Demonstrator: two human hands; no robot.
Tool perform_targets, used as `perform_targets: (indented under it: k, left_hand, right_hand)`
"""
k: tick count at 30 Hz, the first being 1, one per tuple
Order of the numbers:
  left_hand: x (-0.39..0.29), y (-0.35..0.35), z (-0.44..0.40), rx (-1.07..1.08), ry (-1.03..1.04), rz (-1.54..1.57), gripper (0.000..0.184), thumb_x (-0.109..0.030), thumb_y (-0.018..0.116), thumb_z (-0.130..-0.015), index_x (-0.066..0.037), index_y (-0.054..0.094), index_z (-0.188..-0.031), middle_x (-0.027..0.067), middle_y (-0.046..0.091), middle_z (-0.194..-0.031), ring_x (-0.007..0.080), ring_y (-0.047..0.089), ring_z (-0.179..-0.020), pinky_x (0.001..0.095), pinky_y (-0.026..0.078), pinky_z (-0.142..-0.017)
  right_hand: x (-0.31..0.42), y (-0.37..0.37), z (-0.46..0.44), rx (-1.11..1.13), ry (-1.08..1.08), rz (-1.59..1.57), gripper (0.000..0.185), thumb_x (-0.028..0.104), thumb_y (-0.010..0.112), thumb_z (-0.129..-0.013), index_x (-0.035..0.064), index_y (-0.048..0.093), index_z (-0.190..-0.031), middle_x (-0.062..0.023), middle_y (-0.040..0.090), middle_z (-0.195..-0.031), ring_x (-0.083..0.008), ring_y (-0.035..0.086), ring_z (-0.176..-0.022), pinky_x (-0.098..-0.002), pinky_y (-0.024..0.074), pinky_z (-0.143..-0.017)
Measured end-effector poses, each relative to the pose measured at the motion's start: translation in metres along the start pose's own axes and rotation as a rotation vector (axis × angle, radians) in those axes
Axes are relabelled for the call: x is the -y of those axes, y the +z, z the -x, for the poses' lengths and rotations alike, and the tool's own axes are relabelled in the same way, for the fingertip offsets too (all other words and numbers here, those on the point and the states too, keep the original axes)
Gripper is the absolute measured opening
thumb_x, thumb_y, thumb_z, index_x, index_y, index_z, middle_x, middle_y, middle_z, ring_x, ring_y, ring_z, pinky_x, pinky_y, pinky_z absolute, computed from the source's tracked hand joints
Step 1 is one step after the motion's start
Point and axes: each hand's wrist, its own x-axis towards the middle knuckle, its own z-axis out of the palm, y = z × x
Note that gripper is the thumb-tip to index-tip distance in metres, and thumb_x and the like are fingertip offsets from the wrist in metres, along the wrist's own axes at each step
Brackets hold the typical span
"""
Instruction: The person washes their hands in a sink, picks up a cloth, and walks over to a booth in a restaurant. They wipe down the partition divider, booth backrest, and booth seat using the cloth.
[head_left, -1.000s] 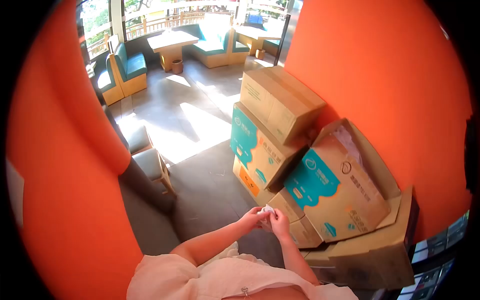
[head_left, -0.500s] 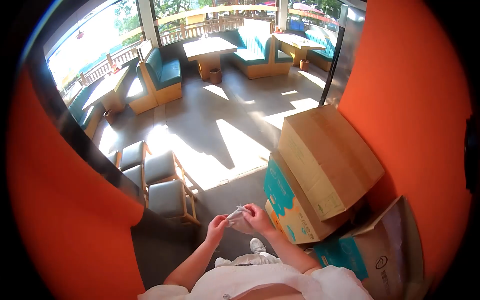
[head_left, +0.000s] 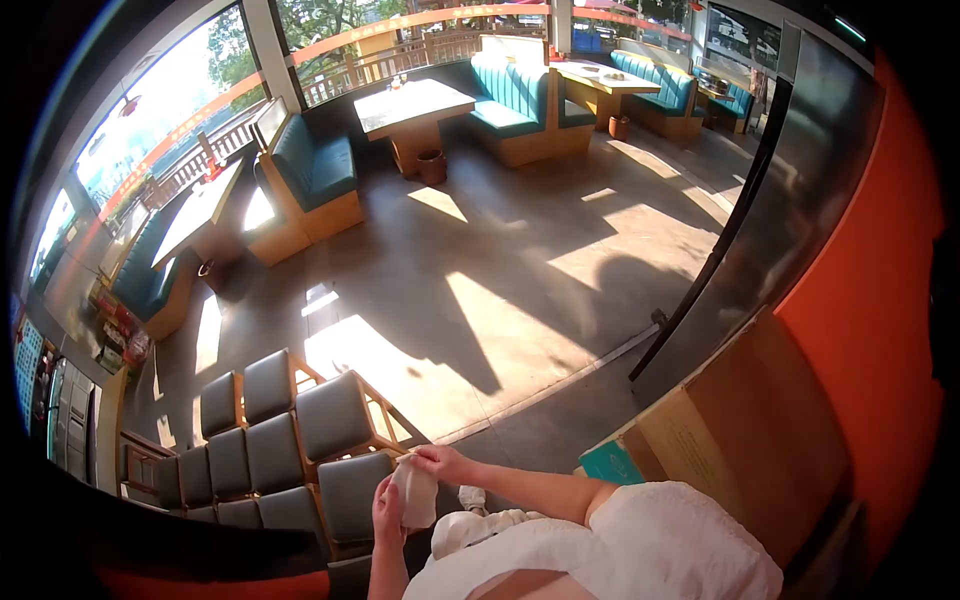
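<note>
In front of my body I hold a small white cloth (head_left: 416,497) that hangs limp between my two hands; whether it is fabric or thin paper is hard to tell. My left hand (head_left: 386,512) grips its left side, fingers closed. At the top edge, my right hand (head_left: 442,463) pinches it, with that arm stretched across from the right. Right behind the cloth stands a dark-seated stool (head_left: 355,490) with a wooden frame, one of several grouped together. My white shoe (head_left: 472,497) shows just below my right forearm.
More stools (head_left: 275,450) crowd the lower left. Cardboard boxes (head_left: 720,430) stand at my right against an orange wall (head_left: 850,270). Ahead is a doorway with a metal door panel (head_left: 790,190), then teal booths (head_left: 325,160), tables (head_left: 412,105) and a small bin (head_left: 431,167).
My view has swung left and forward toward the doorway. Both hands, still holding the cloth, now appear farther left, near the stools. The boxes have shifted to the lower right.
</note>
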Motion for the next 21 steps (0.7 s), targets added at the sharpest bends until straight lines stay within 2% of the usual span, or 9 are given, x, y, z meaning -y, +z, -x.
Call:
perform_targets:
  k: [2,3,5,9,11,13,15,17,21]
  left_hand:
    - [-0.013,0.010,-0.056,0.217,-0.186,-0.184,0.027,-0.013,0.063,-0.082,-0.001,0.057,-0.105,0.0022,0.061,-0.087,0.0092,0.057,-0.076,0.0230,0.046,-0.066]
    - [-0.022,0.019,-0.079,0.235,-0.203,-0.186,0.027,-0.013,0.063,-0.082,-0.001,0.057,-0.105,0.0022,0.061,-0.087,0.0092,0.057,-0.076,0.0230,0.046,-0.066]
    - [-0.044,0.050,-0.134,0.491,-0.230,-0.397,0.026,-0.016,0.067,-0.079,-0.002,0.059,-0.099,0.0000,0.060,-0.082,0.0082,0.056,-0.074,0.0222,0.045,-0.066]
    - [-0.080,0.107,-0.247,0.648,-0.179,-0.668,0.024,-0.020,0.068,-0.078,-0.001,0.060,-0.088,-0.0012,0.057,-0.069,0.0063,0.051,-0.059,0.0220,0.042,-0.053]
    - [-0.089,0.139,-0.295,0.656,0.018,-0.852,0.024,-0.020,0.068,-0.078,0.001,0.059,-0.079,0.0007,0.055,-0.063,0.0067,0.049,-0.056,0.0234,0.039,-0.049]
    - [-0.076,0.163,-0.347,0.704,0.064,-0.807,0.023,-0.020,0.067,-0.078,0.001,0.058,-0.078,0.0017,0.055,-0.060,0.0070,0.049,-0.055,0.0241,0.039,-0.049]
    - [-0.060,0.190,-0.394,0.708,0.126,-0.886,0.022,-0.019,0.067,-0.078,0.001,0.058,-0.079,0.0030,0.055,-0.058,0.0078,0.050,-0.052,0.0244,0.040,-0.048]
    - [-0.049,0.220,-0.435,0.600,0.167,-0.868,0.022,-0.019,0.066,-0.078,0.002,0.058,-0.079,0.0034,0.055,-0.057,0.0084,0.051,-0.049,0.0249,0.041,-0.045]
    - [-0.058,0.286,-0.514,0.391,0.119,-0.527,0.014,-0.013,0.059,-0.083,0.000,0.058,-0.088,0.0032,0.057,-0.061,0.0105,0.056,-0.050,0.0224,0.044,-0.044]
  right_hand:
    - [-0.005,-0.029,-0.035,-0.125,0.053,0.031,0.025,0.027,0.049,-0.091,0.0043,0.056,-0.085,0.0026,0.050,-0.072,-0.0063,0.043,-0.070,-0.0242,0.0401,-0.064]
    - [0.001,-0.044,-0.049,-0.146,0.066,0.033,0.025,0.027,0.049,-0.091,0.0043,0.056,-0.085,0.0026,0.050,-0.072,-0.0063,0.043,-0.070,-0.0242,0.0401,-0.064]
    - [0.023,-0.085,-0.076,-0.305,0.022,-0.020,0.024,0.027,0.050,-0.091,0.0044,0.055,-0.083,0.0031,0.049,-0.070,-0.0052,0.043,-0.068,-0.0235,0.0395,-0.062]
    - [0.058,-0.180,-0.106,-0.520,0.063,0.009,0.024,0.027,0.052,-0.091,0.0043,0.059,-0.087,0.0046,0.052,-0.071,-0.0037,0.045,-0.068,-0.0219,0.0399,-0.061]
    - [0.050,-0.224,-0.112,-0.581,0.060,0.074,0.024,0.026,0.052,-0.090,0.0040,0.061,-0.088,0.0046,0.054,-0.071,-0.0030,0.046,-0.068,-0.0213,0.0399,-0.060]
    - [0.047,-0.262,-0.118,-0.589,0.212,0.107,0.023,0.024,0.053,-0.089,0.0035,0.062,-0.087,0.0045,0.053,-0.069,-0.0031,0.046,-0.066,-0.0214,0.0395,-0.060]
    - [0.025,-0.299,-0.136,-0.624,0.175,0.123,0.025,0.027,0.057,-0.087,0.0027,0.064,-0.089,0.0014,0.056,-0.067,-0.0053,0.048,-0.064,-0.0246,0.0420,-0.060]
    - [0.015,-0.343,-0.162,-0.592,0.217,0.111,0.020,0.023,0.057,-0.087,0.0039,0.063,-0.087,0.0044,0.054,-0.069,-0.0032,0.045,-0.065,-0.0215,0.0392,-0.059]
    - [0.037,-0.438,-0.246,-0.598,0.193,0.299,0.023,0.024,0.057,-0.086,0.0030,0.063,-0.093,0.0012,0.058,-0.069,-0.0052,0.048,-0.064,-0.0226,0.0410,-0.060]
